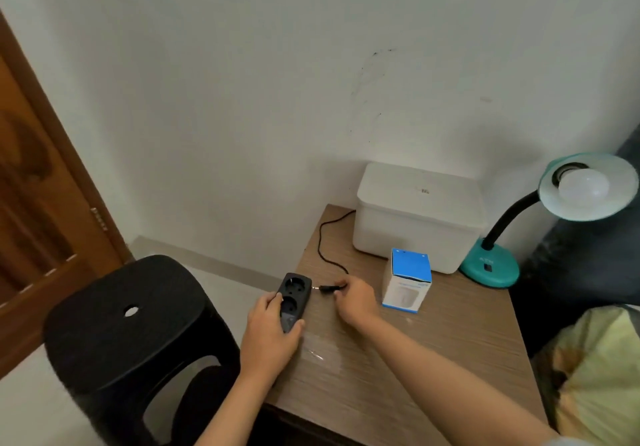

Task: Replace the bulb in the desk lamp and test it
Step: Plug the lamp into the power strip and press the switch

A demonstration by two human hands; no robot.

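Observation:
A teal desk lamp [491, 267] with a black gooseneck stands at the table's far right; a white bulb [583, 186] sits in its shade, unlit. Its black cord [322, 237] runs left behind the white box and curves forward to a black plug [329, 288]. My right hand [356, 302] is shut on that plug, its pins pointing left at a black power strip [292, 300]. My left hand [272, 331] grips the strip at the table's left edge. The plug's pins are just short of the strip's side. A blue-and-white bulb box [407, 281] stands upright beside my right hand.
A white lidded container [419, 217] sits against the wall on the wooden table [415, 359]. A black plastic stool [128, 324] stands left of the table. A brown door [38, 203] is at the far left. A yellowish cloth [595, 376] lies at the right.

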